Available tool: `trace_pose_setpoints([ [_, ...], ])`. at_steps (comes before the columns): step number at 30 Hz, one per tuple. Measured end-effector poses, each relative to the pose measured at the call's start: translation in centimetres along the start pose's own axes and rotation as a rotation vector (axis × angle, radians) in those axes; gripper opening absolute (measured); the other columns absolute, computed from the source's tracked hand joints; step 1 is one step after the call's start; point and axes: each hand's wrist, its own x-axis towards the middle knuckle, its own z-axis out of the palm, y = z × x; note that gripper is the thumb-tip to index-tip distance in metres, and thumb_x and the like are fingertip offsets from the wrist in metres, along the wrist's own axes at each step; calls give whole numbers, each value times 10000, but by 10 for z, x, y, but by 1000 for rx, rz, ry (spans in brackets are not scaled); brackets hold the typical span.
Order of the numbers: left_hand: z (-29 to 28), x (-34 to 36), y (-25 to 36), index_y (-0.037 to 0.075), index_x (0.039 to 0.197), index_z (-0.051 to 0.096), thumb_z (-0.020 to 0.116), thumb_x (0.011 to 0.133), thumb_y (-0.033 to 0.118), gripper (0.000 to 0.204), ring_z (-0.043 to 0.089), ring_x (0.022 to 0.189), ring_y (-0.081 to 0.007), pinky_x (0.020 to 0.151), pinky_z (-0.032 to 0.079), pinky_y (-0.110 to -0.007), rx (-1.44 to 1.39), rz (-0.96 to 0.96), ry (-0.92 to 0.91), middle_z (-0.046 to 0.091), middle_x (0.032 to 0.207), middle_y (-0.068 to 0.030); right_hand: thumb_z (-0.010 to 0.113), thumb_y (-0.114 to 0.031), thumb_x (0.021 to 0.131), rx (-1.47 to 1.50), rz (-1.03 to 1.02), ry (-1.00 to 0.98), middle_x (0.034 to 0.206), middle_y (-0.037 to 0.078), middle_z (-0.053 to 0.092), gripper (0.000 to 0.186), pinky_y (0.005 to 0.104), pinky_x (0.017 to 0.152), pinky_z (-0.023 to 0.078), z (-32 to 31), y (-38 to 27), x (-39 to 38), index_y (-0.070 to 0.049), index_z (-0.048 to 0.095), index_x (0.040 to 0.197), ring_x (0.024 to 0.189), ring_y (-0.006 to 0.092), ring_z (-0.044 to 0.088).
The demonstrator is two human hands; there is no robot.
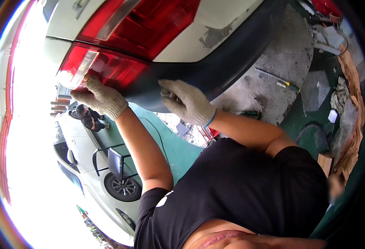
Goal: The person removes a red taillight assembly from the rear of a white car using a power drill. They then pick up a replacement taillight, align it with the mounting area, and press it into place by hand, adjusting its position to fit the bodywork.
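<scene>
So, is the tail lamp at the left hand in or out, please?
In, apparently: the tail lamp lines up with the adjoining lamp.

No readable text or numbers.

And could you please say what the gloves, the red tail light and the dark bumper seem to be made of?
Gloves: probably knitted cotton, matt, with ribbed cuffs.
Red tail light: likely glossy, translucent plastic, given its bright highlights.
Dark bumper: perhaps moulded plastic, satin, judging by its soft sheen.
</scene>
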Motion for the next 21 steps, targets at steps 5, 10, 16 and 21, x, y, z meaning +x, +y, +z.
trace_pose_setpoints([
  [5,1,-2,8,-85,1638,342,557,1032,670,992,591,1364,-441,1092,537,-489,122,-30,-9,482,1570,-357,686,-174,1076,145,69,19,863,99,734,219,324,711,587,-2,-11,28,-2,698,1211,765,166,718],
  [10,7,-4,12,-86,1618,362,572,1025,665,979,640,1277,-435,1032,574,-483,86,-41,-25,543,1493,-343,614,-288,1126,452,345,-89,806,47,715,282,280,583,526,3,-44,64,-23,700,1169,652,99,651],
  [16,4,-4,13,-80,1550,426,591,1020,684,944,666,1206,-387,1004,577,-473,-61,40,-33,608,1403,-293,590,-276,1124,457,392,-56,723,56,690,282,318,567,512,10,-55,72,-23,698,1064,600,121,643],
  [21,7,0,-2,-56,1517,441,734,1007,569,858,642,1180,-278,1038,533,-407,-88,80,11,638,1343,-207,587,-243,1122,398,368,-20,679,70,696,275,328,574,514,14,-49,73,-17,679,996,580,140,657],
])
